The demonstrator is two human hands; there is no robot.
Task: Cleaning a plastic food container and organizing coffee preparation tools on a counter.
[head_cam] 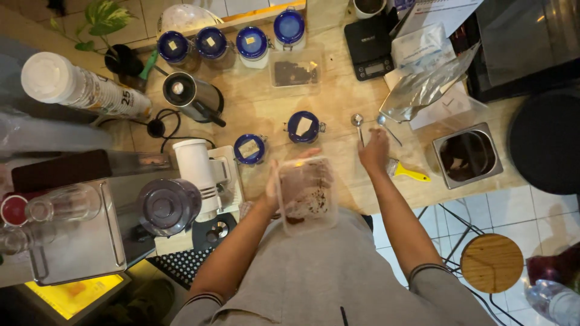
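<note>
Head view only, so you have just this look down over your chest at the wooden counter (338, 102).

Your left hand (273, 190) is closed around the left wall of a clear plastic tub (307, 194), thumb side against it, holding it up off the counter just in front of your body. Dark brown crumbs and smears line the tub's inside. It looks light and thin-walled, so it will likely flex if squeezed; a grip low on the side wall, as you have now, should keep it level, and the smeared inside may be slippery.

Your right hand (374, 151) is beyond the tub's right corner, fingers curled down at the handle of a small metal spoon (358, 125) lying on the counter. Whether the fingers have closed on it, you cannot tell from here.

Around the tub: a blue-lidded jar (303, 127) stands just past its far edge, another blue-lidded jar (249, 149) sits to its left, and a white grinder (199, 175) stands further left. To the right of the tub lie a yellow-handled scraper (411, 173) and a steel pan (468, 156) with dark contents. A foil bag (423, 90) lies beyond the spoon, crowding the space near your right hand.
</note>
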